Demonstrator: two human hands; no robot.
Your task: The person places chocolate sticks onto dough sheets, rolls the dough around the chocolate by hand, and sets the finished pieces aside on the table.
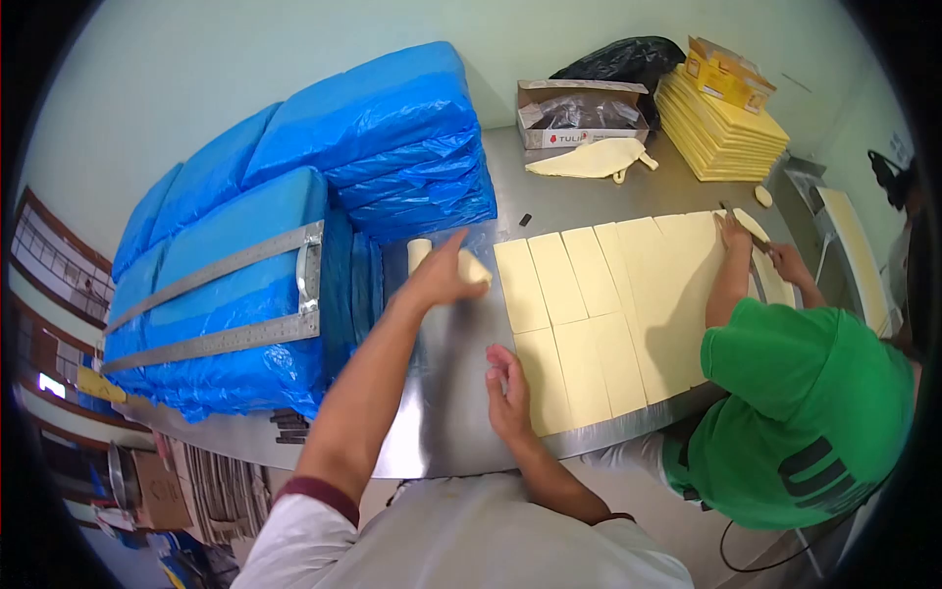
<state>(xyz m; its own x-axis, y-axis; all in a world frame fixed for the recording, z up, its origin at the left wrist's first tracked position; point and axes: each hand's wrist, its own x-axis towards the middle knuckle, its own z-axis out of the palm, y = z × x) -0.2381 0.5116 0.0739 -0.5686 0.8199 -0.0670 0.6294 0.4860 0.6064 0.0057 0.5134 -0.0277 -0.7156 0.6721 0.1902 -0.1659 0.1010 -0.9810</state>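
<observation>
On the metal table, my left hand reaches forward with thumb and index finger around a short roll of pale dough. Another pale roll lies just left of that hand, partly hidden by it. My right hand is open, its fingers loosely curved and holding nothing, at the left edge of the flat dough sheet. Cut lines divide the sheet's left part into rectangles; its middle looks uncut.
Blue plastic-wrapped stacks stand at left, with a metal frame on top. A co-worker in green works at the sheet's right end. Behind are dough scraps, a TULIP box and a yellow stack.
</observation>
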